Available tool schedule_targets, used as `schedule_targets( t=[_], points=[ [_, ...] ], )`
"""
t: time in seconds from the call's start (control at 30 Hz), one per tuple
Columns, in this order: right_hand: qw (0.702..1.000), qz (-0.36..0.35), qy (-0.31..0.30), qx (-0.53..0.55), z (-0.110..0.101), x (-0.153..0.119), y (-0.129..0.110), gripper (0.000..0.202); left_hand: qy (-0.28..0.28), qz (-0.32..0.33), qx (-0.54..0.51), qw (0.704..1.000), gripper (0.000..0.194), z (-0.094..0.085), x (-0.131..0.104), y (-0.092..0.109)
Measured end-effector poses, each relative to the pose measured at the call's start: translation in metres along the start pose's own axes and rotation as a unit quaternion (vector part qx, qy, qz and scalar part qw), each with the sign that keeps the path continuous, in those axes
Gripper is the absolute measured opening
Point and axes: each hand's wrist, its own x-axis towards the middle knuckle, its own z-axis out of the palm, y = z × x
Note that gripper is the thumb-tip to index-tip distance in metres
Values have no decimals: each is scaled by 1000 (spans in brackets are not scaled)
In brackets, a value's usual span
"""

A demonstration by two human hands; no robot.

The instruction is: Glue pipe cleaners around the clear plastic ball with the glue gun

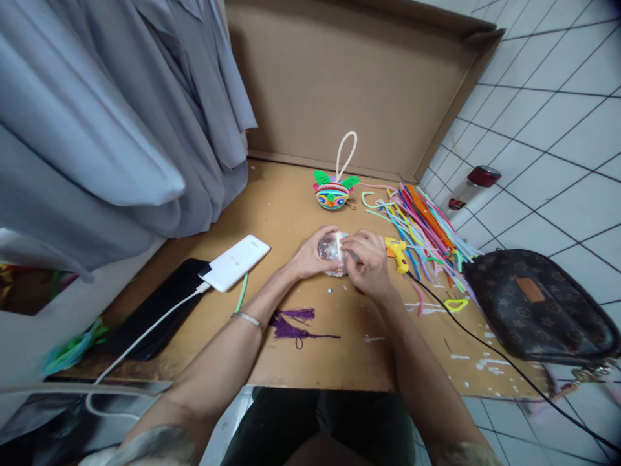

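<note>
My left hand [315, 254] is wrapped round a clear plastic ball [328, 246] above the middle of the table. A white strip [339, 243] runs over the ball near its right side. Bent over that side is my right hand [367, 262], its fingers pressed together against the ball and strip; whatever lies under the fingertips is hidden. Just right of this hand lies a yellow glue gun [398, 254] with a black cord. Beyond both hands sits a colourful animal-head ornament [332, 193] with green ears and a white loop.
Many coloured pipe cleaners [422, 226] lie at the back right, near a dark patterned bag [548, 304]. Purple tassels [294, 325] rest near the front edge. A white power bank [237, 262] with a cable overlaps a black device [160, 310] at left. Cardboard [363, 84] stands behind; grey cloth [194, 116] hangs left.
</note>
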Motion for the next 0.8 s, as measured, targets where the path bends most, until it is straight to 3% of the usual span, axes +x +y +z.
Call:
schedule_targets(
  t=[0.23, 0.47, 0.6, 0.8],
  points=[
    [1000, -9, -4, 7, -1, 0, 0, 18, 8, 64, 22, 998, 71, 2, 1, -9],
    [1000, 6, -14, 7, -1, -1, 0, 21, 12, 123, 49, 991, 70, 1, 2, -16],
    [1000, 16, -20, 7, 1, -1, 1, 25, -1, 122, 100, 987, 80, -3, 0, -14],
    [1000, 13, -2, 5, 3, -2, 3, 28, -31, 151, 196, 968, 111, -3, -5, -10]
  ],
)
